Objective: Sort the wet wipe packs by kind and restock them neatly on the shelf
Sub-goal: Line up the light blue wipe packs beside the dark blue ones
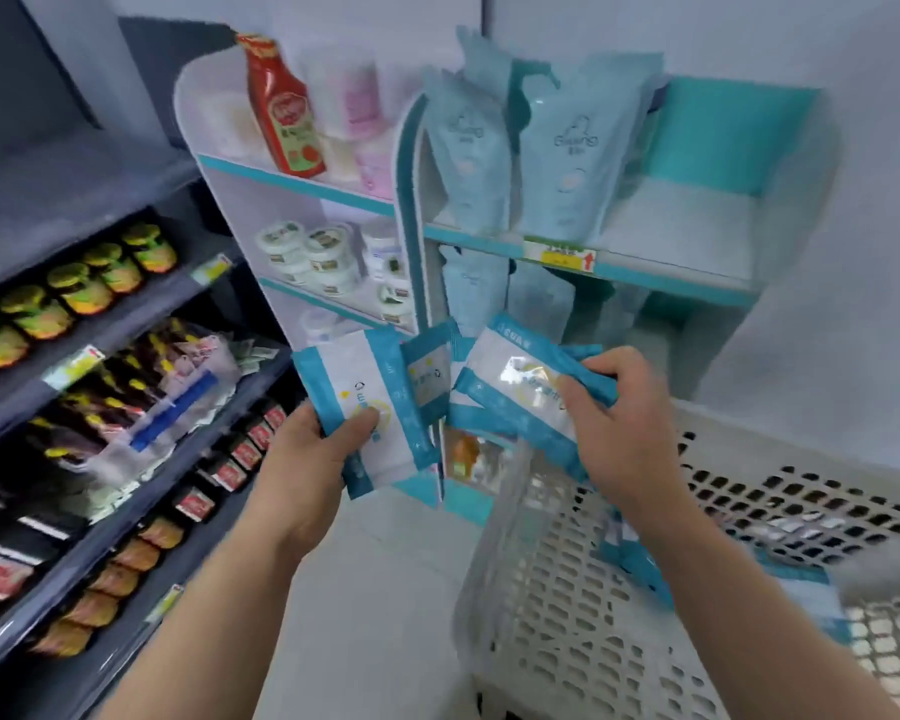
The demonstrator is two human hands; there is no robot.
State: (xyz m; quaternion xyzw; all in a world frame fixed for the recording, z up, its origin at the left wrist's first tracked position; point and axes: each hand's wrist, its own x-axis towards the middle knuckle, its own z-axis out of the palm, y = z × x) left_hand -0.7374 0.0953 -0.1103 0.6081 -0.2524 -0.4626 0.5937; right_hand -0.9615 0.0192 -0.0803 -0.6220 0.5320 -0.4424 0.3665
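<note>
Teal-and-white wet wipe packs [494,381] are clamped in a fan by the right hand [624,439] above the perforated basket [541,589], a matching pack [365,376] being gripped separately by the left hand [307,459], apparently so that one kind is gathered before shelving near the upright pale-blue packs [562,163]

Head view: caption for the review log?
Left hand and right hand each grip blue wipe packs near a white basket, facing paler packs on the teal shelf.
</note>
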